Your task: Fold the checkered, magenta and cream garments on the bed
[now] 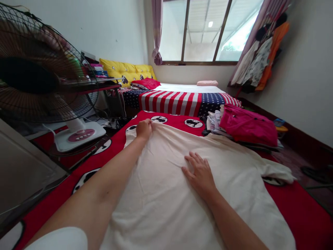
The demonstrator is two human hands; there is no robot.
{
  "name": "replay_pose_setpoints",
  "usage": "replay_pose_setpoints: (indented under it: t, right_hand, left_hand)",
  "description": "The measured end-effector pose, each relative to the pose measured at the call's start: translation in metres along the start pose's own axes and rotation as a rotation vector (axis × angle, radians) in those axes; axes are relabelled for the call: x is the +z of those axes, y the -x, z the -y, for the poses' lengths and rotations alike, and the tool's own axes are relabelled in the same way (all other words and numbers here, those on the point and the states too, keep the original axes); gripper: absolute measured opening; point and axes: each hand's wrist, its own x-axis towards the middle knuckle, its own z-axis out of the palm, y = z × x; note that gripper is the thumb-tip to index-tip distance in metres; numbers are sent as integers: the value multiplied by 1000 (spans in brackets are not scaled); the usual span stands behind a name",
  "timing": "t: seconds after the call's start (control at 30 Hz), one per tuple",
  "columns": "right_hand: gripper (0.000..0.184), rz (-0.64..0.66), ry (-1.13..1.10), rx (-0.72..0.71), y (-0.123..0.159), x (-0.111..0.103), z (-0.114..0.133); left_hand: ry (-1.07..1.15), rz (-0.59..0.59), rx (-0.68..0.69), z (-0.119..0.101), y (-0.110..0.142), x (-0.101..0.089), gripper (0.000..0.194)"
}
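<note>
Since this cream T-shirt (156, 211) feels soft and light, my left hand (144, 129) pinches its far edge while my right hand (199, 172) lies open, fingers spread, on top.

The shirt (161, 194) is soft cloth, matt and a little wrinkled. The red sheet (299, 215) under it is also matt cloth. The fan base (78, 137) is smooth, glossy plastic, and the fan guard (74, 52) is thin metal wire.
</note>
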Motion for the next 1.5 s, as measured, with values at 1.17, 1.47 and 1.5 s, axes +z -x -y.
replay_pose_setpoints:
  t: [1.17,1.47,1.5]
  right_hand:
    - [57,222,138,-109,210,-84,-86]
    - [38,23,-165,85,308,-116,-157]
    - [41,12,-177,110,310,-116,-151]
  left_hand:
    - [-99,640,366,82,270,-130,78]
    - [179,665,18,121,328,-171,65]
    - [253,707,-17,117,331,-173,64]
